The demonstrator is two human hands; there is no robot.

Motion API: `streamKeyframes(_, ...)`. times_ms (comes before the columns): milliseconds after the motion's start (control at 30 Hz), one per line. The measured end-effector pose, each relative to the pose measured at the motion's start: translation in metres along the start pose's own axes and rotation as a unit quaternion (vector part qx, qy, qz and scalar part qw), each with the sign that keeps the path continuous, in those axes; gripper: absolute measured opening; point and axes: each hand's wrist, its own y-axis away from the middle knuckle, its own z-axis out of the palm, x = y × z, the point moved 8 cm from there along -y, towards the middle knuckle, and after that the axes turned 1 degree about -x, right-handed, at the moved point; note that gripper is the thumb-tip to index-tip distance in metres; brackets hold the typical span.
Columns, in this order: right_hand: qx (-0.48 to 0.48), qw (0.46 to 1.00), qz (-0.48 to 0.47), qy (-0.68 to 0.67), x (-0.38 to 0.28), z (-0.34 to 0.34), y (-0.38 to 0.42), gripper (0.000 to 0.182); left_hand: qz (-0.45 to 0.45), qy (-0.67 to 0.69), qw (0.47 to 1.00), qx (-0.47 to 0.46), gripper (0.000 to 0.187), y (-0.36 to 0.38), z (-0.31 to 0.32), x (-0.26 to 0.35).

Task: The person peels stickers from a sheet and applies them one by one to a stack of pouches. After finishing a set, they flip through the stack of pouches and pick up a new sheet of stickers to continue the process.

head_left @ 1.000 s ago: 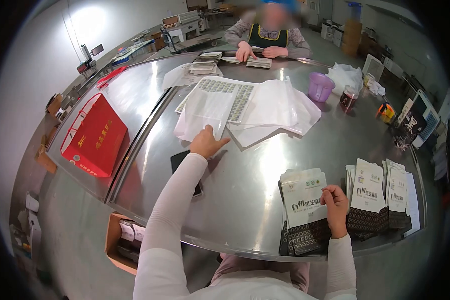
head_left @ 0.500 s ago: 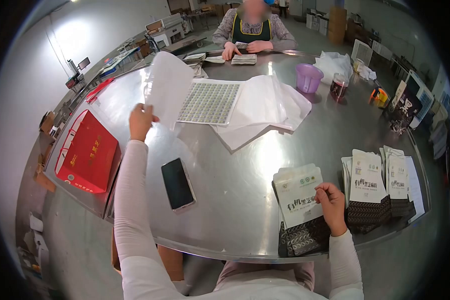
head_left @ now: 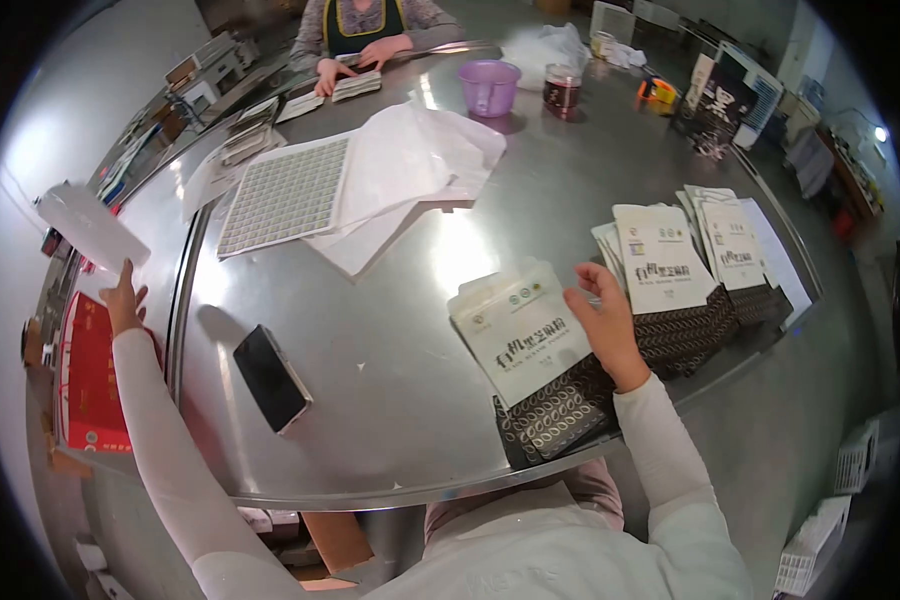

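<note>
My left hand (head_left: 125,302) is stretched out at the left, its fingers apart at the lower edge of a translucent white sheet (head_left: 90,225), which tilts in the air. Beside the stacked pouches (head_left: 523,335), white above and dark-patterned below, my right hand (head_left: 607,325) is raised, thumb and fingers spread. Nothing shows between those fingers. More pouches (head_left: 663,262) stand in fanned piles to its right. A sheet of small printed labels (head_left: 288,192) lies on the steel table (head_left: 390,330), beside crumpled white paper (head_left: 395,160).
A phone (head_left: 270,378) lies before me, and a red gift bag (head_left: 95,380) stands at the left. Farther back are a purple cup (head_left: 489,88), a dark-filled jar (head_left: 562,90) and an orange tape dispenser (head_left: 657,92). Across the table, a co-worker's hands (head_left: 355,65) rest on paper stacks.
The white sheet has moved left with my left hand, away from the label sheet. My right hand has gone from a pinch to spread fingers. The view has turned right.
</note>
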Motion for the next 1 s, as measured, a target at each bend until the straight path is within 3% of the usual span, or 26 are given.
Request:
streamKeyframes(67,-0.019,1.0,0.023,-0.004,0.006,0.002,0.001,0.048,0.006,0.043,0.996,-0.084,0.081,0.038,0.029,-0.002)
streamKeyframes(100,-0.025,0.999,0.038,-0.011,0.008,0.003,0.001,0.049,0.024,0.14,0.973,-0.183,0.066,0.06,0.057,-0.008)
streamKeyframes(133,-0.033,0.998,0.053,-0.018,0.01,0.004,0.002,0.049,0.049,0.157,0.921,-0.352,0.052,0.074,0.092,-0.028)
streamKeyframes(233,-0.052,0.991,0.088,-0.084,0.014,0.005,0.004,0.053,0.126,0.034,0.846,-0.517,0.058,0.3,0.133,-0.008)
streamKeyframes(267,-0.059,0.986,0.102,-0.116,0.014,0.007,0.006,0.053,0.014,0.025,0.827,-0.562,0.058,0.36,0.138,-0.008)
streamKeyframes(367,-0.074,0.977,0.105,-0.17,0.006,0.01,0.017,0.053,-0.056,0.102,0.741,-0.661,0.062,0.473,0.152,-0.027)
streamKeyframes(500,-0.112,0.959,0.136,-0.222,0.01,0.024,0.038,0.05,0.012,0.22,0.723,-0.655,0.069,0.521,0.17,-0.027)
streamKeyframes(567,-0.142,0.964,0.126,-0.185,0.004,0.029,0.048,0.047,0.154,0.117,0.762,-0.619,0.069,0.523,0.172,-0.031)
streamKeyframes(600,-0.146,0.982,0.063,-0.097,-0.01,0.018,0.045,0.046,0.225,0.066,0.771,-0.592,0.068,0.524,0.173,-0.028)
streamKeyframes(667,-0.154,0.983,-0.058,0.084,-0.034,0.002,0.042,0.045,0.239,0.049,0.776,-0.582,0.069,0.527,0.172,-0.025)
streamKeyframes(700,-0.126,0.966,-0.128,0.186,-0.037,-0.005,0.039,0.047,0.246,0.041,0.778,-0.576,0.069,0.528,0.17,-0.023)
streamKeyframes(800,-0.073,0.869,-0.175,0.456,-0.038,-0.028,0.03,0.053,0.253,0.021,0.782,-0.57,0.068,0.532,0.164,-0.015)
streamKeyframes(833,-0.065,0.864,-0.154,0.475,-0.03,-0.037,0.025,0.062,0.254,0.024,0.78,-0.571,0.068,0.534,0.163,-0.014)
streamKeyframes(1000,-0.057,0.879,-0.051,0.47,-0.01,-0.078,0.012,0.069,0.263,0.035,0.784,-0.561,0.068,0.535,0.165,-0.016)
